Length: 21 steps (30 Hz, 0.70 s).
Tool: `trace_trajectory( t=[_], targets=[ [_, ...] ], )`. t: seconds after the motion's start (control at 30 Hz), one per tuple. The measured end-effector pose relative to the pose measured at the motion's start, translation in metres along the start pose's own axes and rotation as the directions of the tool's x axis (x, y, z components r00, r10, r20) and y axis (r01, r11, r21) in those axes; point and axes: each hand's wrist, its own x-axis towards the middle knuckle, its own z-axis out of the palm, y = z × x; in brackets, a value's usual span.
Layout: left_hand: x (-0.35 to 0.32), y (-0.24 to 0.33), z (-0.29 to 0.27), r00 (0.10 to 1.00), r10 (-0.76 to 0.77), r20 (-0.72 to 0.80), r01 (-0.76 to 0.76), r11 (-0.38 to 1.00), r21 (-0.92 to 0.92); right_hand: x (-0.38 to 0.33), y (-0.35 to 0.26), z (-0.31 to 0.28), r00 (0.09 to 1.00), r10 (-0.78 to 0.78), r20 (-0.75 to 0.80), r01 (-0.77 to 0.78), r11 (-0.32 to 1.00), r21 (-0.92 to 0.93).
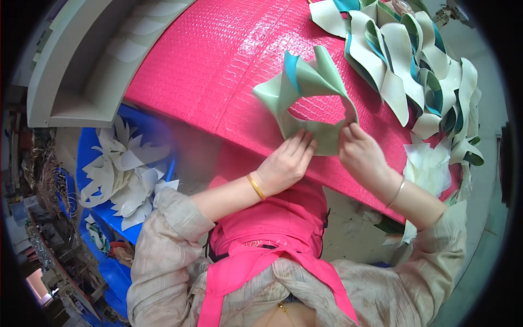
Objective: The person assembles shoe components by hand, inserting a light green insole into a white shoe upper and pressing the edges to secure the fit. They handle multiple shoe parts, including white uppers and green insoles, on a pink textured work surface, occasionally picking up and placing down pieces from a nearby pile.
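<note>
Both hands hold a pale green leather-like shoe upper (322, 83) with a teal patch, bent into an open loop just above the pink-covered table (207, 71). My left hand (286, 162) is closed, pinching its lower edge near the middle. At the right end, my right hand (361, 151) has thumb and fingers pressed together on the edge. Part of the upper's left side is blurred by motion. To the right of my hands lies a heap of similar uppers (393, 46), green and teal with off-white backs, overlapping one another.
Thin whitish sheets (427, 168) lie by my right forearm at the table's edge. On the left stands a blue bin (87, 143) filled with off-white cut pieces (131, 159). A grey open shelf box (39, 101) rises at the table's far left.
</note>
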Motion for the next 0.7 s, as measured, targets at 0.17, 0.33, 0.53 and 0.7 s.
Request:
trace_trajectory(
  t=[0.17,0.33,0.53,0.7],
  targets=[
    [-0.016,-0.011,0.003,0.986,-0.154,0.062,0.158,0.985,-0.067,-0.006,-0.041,0.023,0.98,0.095,0.177,-0.044,0.961,-0.274],
    [-0.015,-0.011,0.0,0.972,-0.2,0.122,0.214,0.97,-0.114,0.0,-0.052,0.008,0.942,0.2,0.269,-0.156,0.972,-0.179],
    [-0.007,-0.02,0.005,0.985,-0.141,0.102,0.155,0.977,-0.148,0.007,-0.054,0.003,0.939,0.185,0.291,-0.143,0.977,-0.16],
    [0.006,-0.005,0.014,0.985,-0.144,0.091,0.162,0.957,-0.239,0.012,-0.052,-0.001,0.93,0.169,0.326,-0.139,0.984,-0.113]
  ],
)
